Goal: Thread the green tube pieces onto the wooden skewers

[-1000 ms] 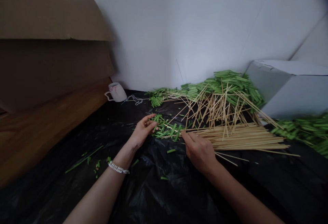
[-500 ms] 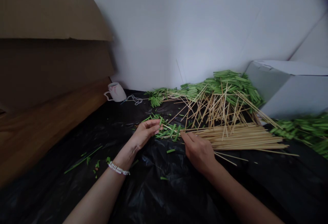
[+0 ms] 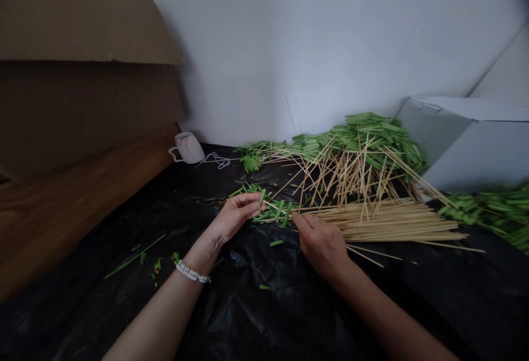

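My left hand (image 3: 238,215), with a beaded bracelet at the wrist, pinches a short green stem piece (image 3: 262,200) at the tip of a thin wooden skewer (image 3: 273,205). My right hand (image 3: 320,242) is closed round the same skewer farther right, and a ring shows on one finger. Two more green pieces (image 3: 285,215) sit crosswise on the skewer between my hands. Beneath them lie loose cut green pieces (image 3: 244,188). Close beyond my right hand is a thick bundle of bare skewers (image 3: 397,220).
Filled skewers with green pieces (image 3: 372,135) are heaped against the white wall, beside a white box (image 3: 475,146). A mug (image 3: 189,148) and a tangled string (image 3: 219,160) stand at the back left, near a large cardboard box (image 3: 82,91). Black plastic sheeting (image 3: 248,322) covers the surface.
My left hand has shifted very slightly right, with the green piece still in its fingers at the skewer's tip. My right hand holds nearly the same place.
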The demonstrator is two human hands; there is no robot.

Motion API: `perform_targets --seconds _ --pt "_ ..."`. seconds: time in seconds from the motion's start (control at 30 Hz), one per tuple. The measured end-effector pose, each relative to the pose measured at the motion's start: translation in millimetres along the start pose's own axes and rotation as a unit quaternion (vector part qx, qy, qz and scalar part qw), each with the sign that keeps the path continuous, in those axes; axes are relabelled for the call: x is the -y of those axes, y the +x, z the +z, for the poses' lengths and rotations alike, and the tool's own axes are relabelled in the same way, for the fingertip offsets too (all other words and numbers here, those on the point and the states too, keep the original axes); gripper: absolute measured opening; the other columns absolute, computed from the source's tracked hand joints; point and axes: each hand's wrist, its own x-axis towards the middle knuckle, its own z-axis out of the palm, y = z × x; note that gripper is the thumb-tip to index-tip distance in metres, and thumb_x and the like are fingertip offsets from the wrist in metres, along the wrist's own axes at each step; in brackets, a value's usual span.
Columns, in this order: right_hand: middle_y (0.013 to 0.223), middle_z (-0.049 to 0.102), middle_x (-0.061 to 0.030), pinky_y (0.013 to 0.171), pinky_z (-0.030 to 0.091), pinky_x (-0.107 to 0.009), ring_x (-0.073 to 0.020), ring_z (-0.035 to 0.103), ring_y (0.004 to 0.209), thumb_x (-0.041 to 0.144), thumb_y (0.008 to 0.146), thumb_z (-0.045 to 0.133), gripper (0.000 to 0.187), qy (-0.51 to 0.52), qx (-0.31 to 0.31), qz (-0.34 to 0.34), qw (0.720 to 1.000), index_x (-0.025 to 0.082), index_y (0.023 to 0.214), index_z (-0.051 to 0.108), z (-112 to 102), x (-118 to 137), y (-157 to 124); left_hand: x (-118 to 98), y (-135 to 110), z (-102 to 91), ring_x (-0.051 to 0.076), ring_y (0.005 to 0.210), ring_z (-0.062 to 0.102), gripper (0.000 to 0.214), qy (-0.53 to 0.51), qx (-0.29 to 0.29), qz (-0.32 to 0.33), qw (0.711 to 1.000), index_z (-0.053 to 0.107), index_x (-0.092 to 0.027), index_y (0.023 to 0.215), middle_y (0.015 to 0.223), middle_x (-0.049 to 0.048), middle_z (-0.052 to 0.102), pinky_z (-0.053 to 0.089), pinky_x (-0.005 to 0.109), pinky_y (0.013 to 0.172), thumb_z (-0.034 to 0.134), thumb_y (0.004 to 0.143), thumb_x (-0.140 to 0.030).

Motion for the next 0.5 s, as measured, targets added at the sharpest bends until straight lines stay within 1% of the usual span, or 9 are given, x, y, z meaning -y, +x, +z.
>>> perform_targets --seconds 0.3,0.5 --pt "0.077 0.065 -0.0007 0.058 0.033 -0.027 -0.0118 0.055 0.063 0.006 0.082 0.047 0.037 -0.013 0.014 0.003 1.0 0.016 0.112 0.065 -1.3 -0.5 -0.3 -1.6 -1.7 1.8 0.015 0.08 0.07 0.035 0.002 0.002 0.0 1.0 0.074 -0.014 0.092 0.085 0.0055 0.075 0.05 0.024 0.076 0.087 0.06 -0.02" --pt "0.077 0.065 -0.0009 0.057 0.034 -0.027 -0.0121 0.056 0.062 0.007 0.083 0.047 0.036 -0.013 0.039 0.011 0.999 0.018 0.112 0.065 -3.1 0.6 0.5 -1.0 -0.8 2.6 0.015 0.079 0.069 0.034 0.006 -0.011 0.002 1.0 0.075 -0.015 0.091 0.082 0.0059 0.075 0.05 0.024 0.073 0.087 0.06 -0.023"
